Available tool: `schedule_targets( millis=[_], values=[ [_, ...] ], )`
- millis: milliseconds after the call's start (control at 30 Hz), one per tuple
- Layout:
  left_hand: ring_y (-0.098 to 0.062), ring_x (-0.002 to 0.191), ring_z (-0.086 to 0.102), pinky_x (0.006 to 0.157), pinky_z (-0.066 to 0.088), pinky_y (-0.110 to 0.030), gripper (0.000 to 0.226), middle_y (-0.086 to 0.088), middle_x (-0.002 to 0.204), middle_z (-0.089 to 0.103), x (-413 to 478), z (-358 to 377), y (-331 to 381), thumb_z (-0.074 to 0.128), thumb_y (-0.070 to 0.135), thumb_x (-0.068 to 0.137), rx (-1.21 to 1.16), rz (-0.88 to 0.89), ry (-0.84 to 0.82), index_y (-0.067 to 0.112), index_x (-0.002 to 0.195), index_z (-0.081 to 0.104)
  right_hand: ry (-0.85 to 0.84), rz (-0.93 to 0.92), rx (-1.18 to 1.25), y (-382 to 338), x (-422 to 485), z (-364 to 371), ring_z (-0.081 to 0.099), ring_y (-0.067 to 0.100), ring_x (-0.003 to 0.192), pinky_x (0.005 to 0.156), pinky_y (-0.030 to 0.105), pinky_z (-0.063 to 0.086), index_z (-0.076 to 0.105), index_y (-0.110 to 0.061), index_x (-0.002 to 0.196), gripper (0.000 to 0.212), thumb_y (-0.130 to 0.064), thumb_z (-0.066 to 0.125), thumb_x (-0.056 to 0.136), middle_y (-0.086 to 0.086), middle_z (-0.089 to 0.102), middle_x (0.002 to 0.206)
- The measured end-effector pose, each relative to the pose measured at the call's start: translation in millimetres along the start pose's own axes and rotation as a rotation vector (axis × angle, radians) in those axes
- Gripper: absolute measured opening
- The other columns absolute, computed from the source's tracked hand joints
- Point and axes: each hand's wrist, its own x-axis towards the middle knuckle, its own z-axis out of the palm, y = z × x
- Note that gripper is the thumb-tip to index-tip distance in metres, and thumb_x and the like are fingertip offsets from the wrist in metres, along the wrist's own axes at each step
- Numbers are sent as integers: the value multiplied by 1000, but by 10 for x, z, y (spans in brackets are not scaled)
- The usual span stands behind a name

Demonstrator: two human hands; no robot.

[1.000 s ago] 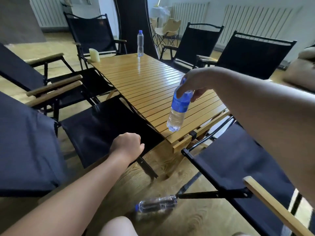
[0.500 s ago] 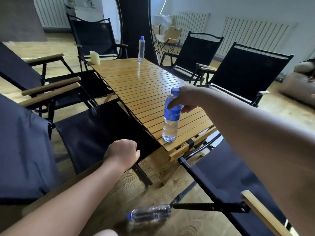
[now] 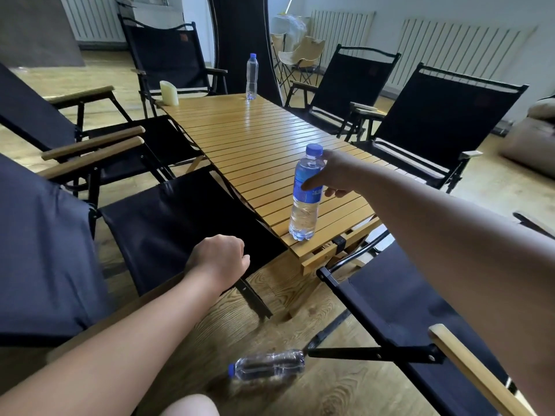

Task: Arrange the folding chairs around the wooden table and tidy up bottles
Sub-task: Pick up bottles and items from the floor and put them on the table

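A clear water bottle with a blue label (image 3: 305, 202) stands upright on the near corner of the slatted wooden table (image 3: 255, 145). My right hand (image 3: 336, 174) is wrapped around its upper part. My left hand (image 3: 219, 259) is a closed fist over the black seat of the near left chair (image 3: 168, 223), holding nothing. A second bottle (image 3: 251, 76) stands at the table's far end. A third bottle (image 3: 267, 364) lies on its side on the floor between the near chairs.
Black folding chairs with wooden armrests ring the table: two on the left (image 3: 99, 136), one at the far end (image 3: 168, 58), two on the right (image 3: 441, 115), one near right (image 3: 420, 310). A pale cylinder (image 3: 169, 93) sits on the far left corner. Radiators line the back wall.
My right hand has brought the bottle down from a tilt above the table corner to standing upright on it. The left fist has barely moved.
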Motion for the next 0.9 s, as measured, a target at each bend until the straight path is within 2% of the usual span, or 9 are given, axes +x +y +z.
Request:
schedule_targets(
  millis=[167,300,400,500,533,600,700,833,900],
  values=[
    [-16,71,67,55,59,-30,29,5,76,66,2,9,-15,54,50,93,11,4,13,26,88,68,50,-5,6,6,-44,17,64,16,66,52,26,49,53,-16,131,60,-27,82,79,9,66,92],
    [-16,71,67,55,59,-30,27,5,76,66,-1,-13,-9,53,48,94,6,1,1,25,89,68,78,-3,8,22,-54,33,63,15,62,49,25,47,56,-16,126,54,-28,81,80,7,65,83],
    [-17,71,67,56,59,-30,26,5,76,66,-9,-29,-7,53,44,94,-7,-9,-15,24,89,69,99,29,52,11,-77,96,63,17,66,51,27,50,52,-16,127,59,-31,82,79,8,64,85],
    [-18,74,65,56,57,-29,25,4,78,65,-5,-41,-4,51,43,94,-21,-31,-35,24,90,68,137,110,61,37,-157,146,60,16,63,50,27,49,51,-9,109,60,-43,85,73,10,64,84],
    [-19,74,64,55,56,-28,26,3,79,65,-1,-48,0,51,43,94,-31,-39,-42,24,90,68,100,144,31,64,-198,173,58,15,59,48,25,47,55,-7,100,56,-46,84,73,9,65,80],
    [-19,73,61,53,51,-26,26,2,80,63,1,-48,8,50,42,94,-49,-46,-46,23,90,67,-87,181,-28,140,-285,317,54,14,54,44,22,40,62,-9,90,46,-48,82,75,7,66,73],
    [-18,68,57,46,42,-23,25,1,76,61,-3,-38,3,50,41,94,-51,-45,-37,23,88,67,-334,185,-68,210,-396,732,55,18,57,47,22,39,66,-10,97,40,-41,81,77,6,69,72],
    [-19,68,56,46,41,-23,24,2,74,60,6,-19,-19,52,41,93,-81,-54,-35,23,84,66,-436,209,-316,136,-445,1246,57,14,55,53,23,46,64,-9,86,37,-45,74,85,3,64,69],
    [-20,69,59,47,43,-24,25,2,76,62,4,-11,-16,52,41,93,-76,-44,-23,23,84,67,-345,155,-353,111,-441,1414,60,13,61,54,24,48,61,-13,84,37,-48,74,84,1,63,72]
  ],
)
